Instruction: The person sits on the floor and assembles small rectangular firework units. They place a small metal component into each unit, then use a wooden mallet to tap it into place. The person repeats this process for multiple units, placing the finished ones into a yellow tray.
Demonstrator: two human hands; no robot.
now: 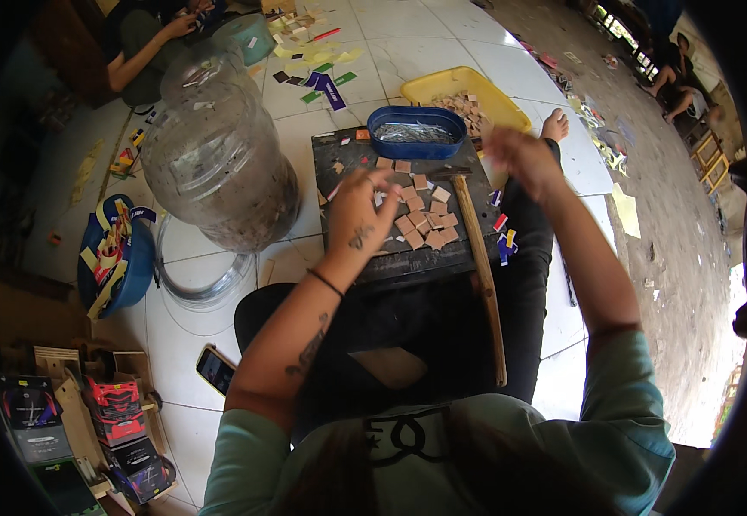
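My left hand (pixel 363 206) hovers over the left part of a dark board (pixel 347 249), thumb and forefinger curved with a gap between them. Small square wooden tiles (pixel 425 222) lie loosely beside it on the board. Motion smears my right hand (pixel 524 163), raised to the right of the board; its fingers do not show clearly. Between my hands, a hammer (pixel 478 249) rests with its head on the board and its wooden handle toward me. At the board's far edge stands a blue oval tub (pixel 416 148) of thin metal pieces.
A yellow tray (pixel 511 110) of wooden pieces lies beyond the tub. To the left stand a large cloudy plastic jar (pixel 227 163), a wire coil (pixel 197 288), a blue basin (pixel 137 284) of coloured strips and a phone (pixel 215 370). Another person (pixel 145 52) sits at far left.
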